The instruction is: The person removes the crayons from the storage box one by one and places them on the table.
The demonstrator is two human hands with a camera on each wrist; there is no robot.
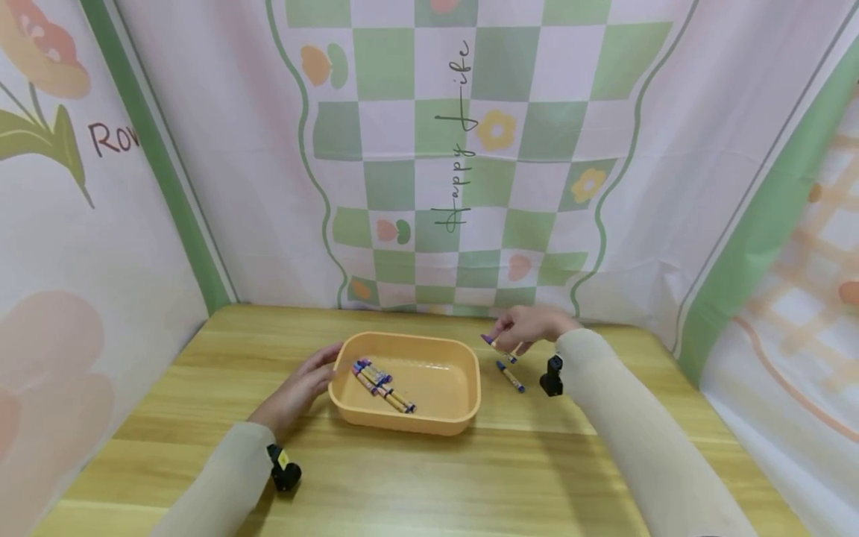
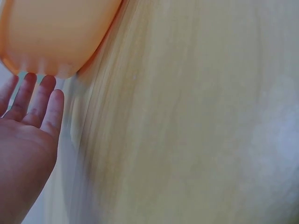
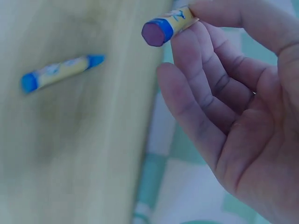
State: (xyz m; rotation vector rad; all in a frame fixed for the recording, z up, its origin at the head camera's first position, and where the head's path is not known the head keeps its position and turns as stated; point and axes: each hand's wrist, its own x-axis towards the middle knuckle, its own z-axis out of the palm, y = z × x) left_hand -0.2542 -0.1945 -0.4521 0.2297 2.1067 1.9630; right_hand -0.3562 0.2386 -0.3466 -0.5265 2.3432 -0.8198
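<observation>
Between thumb and fingers, my right hand (image 1: 526, 327) pinches a purple crayon (image 3: 170, 27) in a yellow wrapper, held over the table to the right of the basket. A blue crayon (image 1: 511, 377) lies on the wood just below that hand; the right wrist view shows its blue tip and yellow wrapper. My left hand (image 1: 302, 384) rests its extended fingertips (image 2: 46, 86) against the left end of the orange plastic basket (image 1: 429, 426). Several crayons (image 1: 384, 388) in yellow wrappers lie in a loose pile in the basket's left half.
The wooden table (image 1: 403, 485) reaches back to a hanging cloth (image 1: 443, 149) with green checks and lettering. More printed cloth (image 1: 107, 246) hangs at the left side, and another patterned cloth (image 1: 792, 313) hangs at the right.
</observation>
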